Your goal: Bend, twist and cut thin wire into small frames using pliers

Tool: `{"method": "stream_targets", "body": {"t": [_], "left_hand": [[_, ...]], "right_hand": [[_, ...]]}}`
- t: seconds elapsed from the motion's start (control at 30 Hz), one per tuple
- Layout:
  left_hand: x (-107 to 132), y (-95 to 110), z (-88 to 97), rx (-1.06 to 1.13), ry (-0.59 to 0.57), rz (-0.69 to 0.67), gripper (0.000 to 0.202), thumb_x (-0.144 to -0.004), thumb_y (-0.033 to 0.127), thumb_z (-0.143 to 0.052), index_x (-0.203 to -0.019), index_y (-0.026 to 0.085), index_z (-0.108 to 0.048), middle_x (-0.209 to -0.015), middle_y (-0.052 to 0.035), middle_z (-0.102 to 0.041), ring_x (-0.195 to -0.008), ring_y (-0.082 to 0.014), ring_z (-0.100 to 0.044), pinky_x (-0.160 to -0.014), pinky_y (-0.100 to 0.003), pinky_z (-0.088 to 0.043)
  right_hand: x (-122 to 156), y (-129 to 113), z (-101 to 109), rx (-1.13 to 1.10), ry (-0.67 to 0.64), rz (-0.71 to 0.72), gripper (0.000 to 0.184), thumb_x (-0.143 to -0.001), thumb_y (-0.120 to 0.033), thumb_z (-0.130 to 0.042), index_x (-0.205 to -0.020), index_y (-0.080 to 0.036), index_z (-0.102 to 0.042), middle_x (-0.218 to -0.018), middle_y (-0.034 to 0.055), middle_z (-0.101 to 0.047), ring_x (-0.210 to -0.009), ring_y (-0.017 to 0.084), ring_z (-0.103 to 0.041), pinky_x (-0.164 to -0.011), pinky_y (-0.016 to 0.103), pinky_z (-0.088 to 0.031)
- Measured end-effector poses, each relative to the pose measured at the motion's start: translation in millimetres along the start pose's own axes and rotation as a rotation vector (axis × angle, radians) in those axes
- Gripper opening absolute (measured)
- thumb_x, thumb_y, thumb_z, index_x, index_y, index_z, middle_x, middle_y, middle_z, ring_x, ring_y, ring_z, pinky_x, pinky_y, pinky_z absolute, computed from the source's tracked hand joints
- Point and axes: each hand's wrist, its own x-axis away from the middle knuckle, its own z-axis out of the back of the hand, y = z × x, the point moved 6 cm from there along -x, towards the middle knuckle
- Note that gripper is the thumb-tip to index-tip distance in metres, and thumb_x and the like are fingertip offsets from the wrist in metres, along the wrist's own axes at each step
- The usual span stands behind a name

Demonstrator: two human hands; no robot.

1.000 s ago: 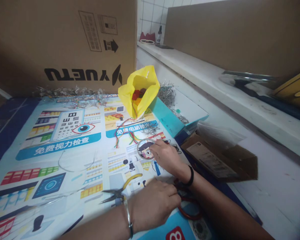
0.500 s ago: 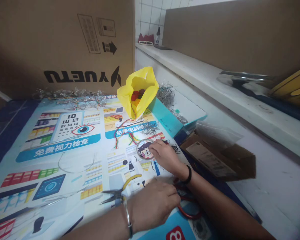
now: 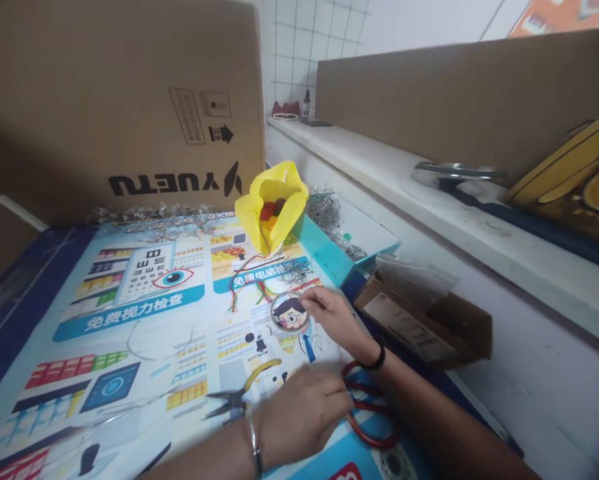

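Note:
My right hand (image 3: 335,321), with a black band on its wrist, has its fingers pinched at the right rim of a thin wire ring (image 3: 273,319), which circles the printed face on the sheet. Below it, my left hand (image 3: 306,413), wearing a silver bracelet, rests with fingers curled closed; what they hold, if anything, is hidden. Pliers with a yellow handle (image 3: 264,371) lie with jaws apart by my left wrist, partly covered by it. Red-handled scissors (image 3: 376,437) sit to the right, under my right forearm, blades out of sight.
A yellow bag (image 3: 276,227) with colourful pieces stands at the back, coloured cords (image 3: 262,290) before it. Behind are a turquoise box (image 3: 324,253) of wire tangles and a brown carton (image 3: 409,327). Silvery wire bundles (image 3: 164,220) line the big cardboard box (image 3: 129,100).
The view has tilted up slightly. My right hand has drawn back a little, showing more of the ring and the printed face. More of the red scissors handles shows beside my left hand.

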Motion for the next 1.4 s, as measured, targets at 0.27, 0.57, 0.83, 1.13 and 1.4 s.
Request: {"method": "stream_targets", "body": {"t": [0.27,0.57,0.83,1.13,1.4], "left_hand": [[-0.3,-4.7,0.1,-0.04,0.009,0.112,0.009,-0.089,0.02,-0.048,-0.093,0.018,-0.055,-0.092,-0.0031,-0.06,-0.085,-0.0156,-0.056,-0.074,-0.025,-0.045],[47.1,-4.8,53.8,-0.021,0.302,0.204,0.016,-0.089,0.015,-0.043,-0.095,0.019,-0.058,-0.09,-0.0051,-0.061,-0.084,-0.016,-0.057,-0.074,-0.027,-0.047],[138.1,-48.8,109.0,0.379,0.945,0.715,0.007,-0.076,0.024,-0.063,-0.079,0.018,-0.061,-0.073,-0.0011,-0.063,-0.067,-0.0149,-0.058,-0.063,-0.026,-0.047],[181.7,-78.5,136.6,0.963,1.393,0.647,0.024,-0.07,0.032,-0.073,-0.082,0.015,-0.061,-0.074,0.0008,-0.063,-0.067,-0.0101,-0.06,-0.066,-0.021,-0.05],[195.0,-97.9,135.6,1.067,1.4,0.621,0.026,-0.072,0.035,-0.072,-0.086,0.015,-0.063,-0.091,-0.0036,-0.067,-0.08,-0.0136,-0.066,-0.07,-0.022,-0.052]], "right_hand": [[5.9,-23.5,2.1,-0.256,0.067,-0.066,0.016,-0.081,-0.031,-0.056,-0.087,-0.017,-0.062,-0.079,0.0005,-0.059,-0.069,0.011,-0.05,-0.057,0.021,-0.04],[4.2,-51.6,-11.3,-0.425,0.097,-0.072,0.026,-0.077,-0.035,-0.062,-0.098,-0.018,-0.066,-0.062,-0.004,-0.051,-0.05,0.008,-0.038,-0.046,0.021,-0.03],[-11.1,-78.3,-70.9,-0.738,0.111,-0.045,0.019,-0.08,-0.035,-0.06,-0.088,-0.018,-0.057,-0.053,-0.0078,-0.043,-0.045,0.006,-0.034,-0.042,0.019,-0.024],[-23.5,-111.9,-135.7,-0.979,0.169,-0.03,0.014,-0.079,-0.03,-0.06,-0.082,-0.022,-0.049,-0.069,-0.0055,-0.046,-0.052,0.007,-0.041,-0.049,0.021,-0.033],[-27.8,-94.9,-149.4,-0.845,0.093,-0.047,0.014,-0.078,-0.032,-0.063,-0.081,-0.021,-0.056,-0.078,-0.0011,-0.057,-0.074,0.012,-0.053,-0.071,0.027,-0.041]]}}
